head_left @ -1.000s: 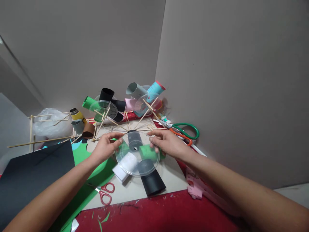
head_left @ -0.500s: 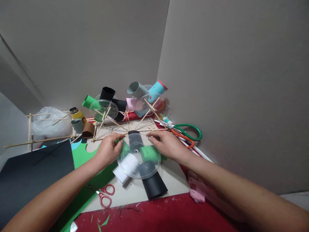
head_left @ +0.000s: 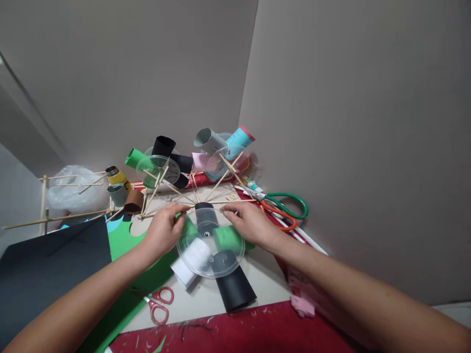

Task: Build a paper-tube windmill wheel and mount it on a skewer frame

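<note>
A clear plastic disc [head_left: 210, 243] lies over several paper tubes arranged like a wheel: a black tube [head_left: 234, 289], a white tube [head_left: 186, 268], and green tubes [head_left: 228, 237]. My left hand [head_left: 165, 229] pinches the disc's upper left rim, fingers closed on it. My right hand [head_left: 249, 223] grips the upper right rim, its fingers curled over the edge above a green tube. The wheel rests on a pale board [head_left: 265, 274].
Two similar tube-and-disc wheels on wooden sticks [head_left: 158, 169] [head_left: 224, 152] stand behind against cardboard walls. Green-handled scissors [head_left: 285, 203] lie right, small red scissors [head_left: 159, 303] front left. Black paper [head_left: 47, 269], green paper [head_left: 121, 242], a plastic bag [head_left: 73, 189] and a stick frame [head_left: 44, 211] fill the left.
The view shifted slightly. Both hands stay on the disc's rim and have slid a little toward its far edge; the wheel has hardly moved.
</note>
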{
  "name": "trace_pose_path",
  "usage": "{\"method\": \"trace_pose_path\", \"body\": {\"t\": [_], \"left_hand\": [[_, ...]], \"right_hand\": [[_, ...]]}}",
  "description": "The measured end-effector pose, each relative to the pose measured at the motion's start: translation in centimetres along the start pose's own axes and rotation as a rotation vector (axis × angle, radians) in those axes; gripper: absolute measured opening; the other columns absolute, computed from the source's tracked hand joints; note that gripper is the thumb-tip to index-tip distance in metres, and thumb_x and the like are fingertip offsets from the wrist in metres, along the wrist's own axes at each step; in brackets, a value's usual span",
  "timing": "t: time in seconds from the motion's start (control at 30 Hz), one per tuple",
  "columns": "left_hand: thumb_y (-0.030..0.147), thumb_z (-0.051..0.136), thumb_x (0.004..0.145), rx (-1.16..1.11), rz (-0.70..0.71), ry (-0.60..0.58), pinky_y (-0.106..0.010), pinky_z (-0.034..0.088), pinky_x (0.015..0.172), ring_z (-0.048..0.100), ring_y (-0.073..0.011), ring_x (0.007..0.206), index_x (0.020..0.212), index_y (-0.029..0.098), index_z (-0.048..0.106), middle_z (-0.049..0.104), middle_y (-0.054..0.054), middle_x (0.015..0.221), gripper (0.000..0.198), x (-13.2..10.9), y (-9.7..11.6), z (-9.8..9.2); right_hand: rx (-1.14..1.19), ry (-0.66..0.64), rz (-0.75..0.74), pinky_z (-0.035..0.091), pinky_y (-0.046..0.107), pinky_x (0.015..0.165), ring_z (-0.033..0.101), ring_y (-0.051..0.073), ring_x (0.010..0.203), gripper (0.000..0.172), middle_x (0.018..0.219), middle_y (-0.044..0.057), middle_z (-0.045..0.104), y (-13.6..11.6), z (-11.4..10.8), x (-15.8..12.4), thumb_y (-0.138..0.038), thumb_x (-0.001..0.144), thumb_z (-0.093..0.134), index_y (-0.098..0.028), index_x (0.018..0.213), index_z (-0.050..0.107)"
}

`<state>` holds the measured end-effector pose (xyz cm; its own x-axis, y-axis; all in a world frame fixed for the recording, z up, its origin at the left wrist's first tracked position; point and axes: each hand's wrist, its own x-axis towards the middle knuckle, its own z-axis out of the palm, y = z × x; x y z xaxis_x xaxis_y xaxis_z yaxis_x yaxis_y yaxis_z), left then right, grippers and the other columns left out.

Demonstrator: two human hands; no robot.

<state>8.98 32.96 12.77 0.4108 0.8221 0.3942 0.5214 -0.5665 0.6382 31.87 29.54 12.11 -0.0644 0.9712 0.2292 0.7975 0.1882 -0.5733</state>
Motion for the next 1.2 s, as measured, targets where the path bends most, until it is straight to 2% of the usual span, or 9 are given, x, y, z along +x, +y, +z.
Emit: {"method": "trace_pose_path", "body": {"t": [0.2,0.37,0.53,0.63,0.8,0.93,1.2], "left_hand": [[0.008,0.056,0.081,0.002,0.048,0.065,-0.033,0.048,0.076,0.064,-0.0223,0.084,0.096,0.023,0.074,0.071,-0.007,0.09,0.027,-0.5,0.7,-0.8],[0.009,0.055,0.084,0.029,0.124,0.075,-0.037,0.05,0.082,0.066,-0.0225,0.09,0.099,0.023,0.072,0.073,-0.007,0.097,0.027,-1.7,1.0,-0.4],[0.014,0.052,0.091,0.095,0.334,-0.04,-0.041,0.052,0.09,0.064,-0.0225,0.102,0.113,0.02,0.065,0.071,-0.009,0.108,0.027,-3.8,1.8,0.4],[0.017,0.05,0.093,0.165,0.413,-0.1,-0.044,0.052,0.093,0.062,-0.0233,0.109,0.119,0.017,0.061,0.069,-0.011,0.117,0.028,-4.7,2.1,0.8],[0.025,0.049,0.095,0.3,0.435,-0.182,-0.051,0.048,0.102,0.057,-0.0285,0.122,0.124,0.013,0.059,0.064,-0.015,0.128,0.033,-5.3,1.6,1.2],[0.03,0.048,0.096,0.347,0.407,-0.242,-0.053,0.045,0.106,0.051,-0.0303,0.13,0.129,0.012,0.056,0.06,-0.016,0.135,0.039,-5.5,1.1,1.2],[0.033,0.046,0.097,0.351,0.397,-0.267,-0.053,0.045,0.107,0.05,-0.0303,0.131,0.129,0.011,0.056,0.061,-0.016,0.134,0.04,-5.3,1.3,1.1]], "right_hand": [[-0.015,0.0,0.021,0.052,0.033,0.084,0.07,0.025,0.095,0.024,0.1,0.007,0.077,0.5,0.3,0.5,-0.014,0.09,0.053,-0.018,0.096,0.076],[-0.065,-0.001,0.028,0.051,0.031,0.088,0.069,0.024,0.1,0.025,0.104,0.007,0.076,0.3,0.4,0.5,-0.014,0.09,0.053,-0.019,0.098,0.076],[-0.134,-0.02,0.057,0.049,0.034,0.092,0.068,0.025,0.104,0.025,0.108,0.008,0.075,0.1,0.4,0.4,-0.015,0.091,0.053,-0.019,0.099,0.076],[-0.171,-0.035,0.071,0.049,0.034,0.091,0.067,0.026,0.105,0.024,0.109,0.009,0.075,-0.1,0.3,0.3,-0.017,0.091,0.052,-0.019,0.101,0.075],[-0.22,-0.054,0.086,0.049,0.034,0.087,0.067,0.027,0.106,0.025,0.111,0.008,0.074,-0.3,0.3,0.2,-0.02,0.092,0.052,-0.02,0.104,0.074],[-0.251,-0.059,0.087,0.049,0.032,0.082,0.067,0.026,0.104,0.025,0.112,0.007,0.074,-0.4,0.3,0.2,-0.021,0.092,0.051,-0.022,0.102,0.073],[-0.289,-0.072,0.087,0.048,0.031,0.08,0.067,0.026,0.104,0.024,0.112,0.006,0.074,-0.5,0.2,0.0,-0.022,0.093,0.05,-0.022,0.103,0.073]]}}
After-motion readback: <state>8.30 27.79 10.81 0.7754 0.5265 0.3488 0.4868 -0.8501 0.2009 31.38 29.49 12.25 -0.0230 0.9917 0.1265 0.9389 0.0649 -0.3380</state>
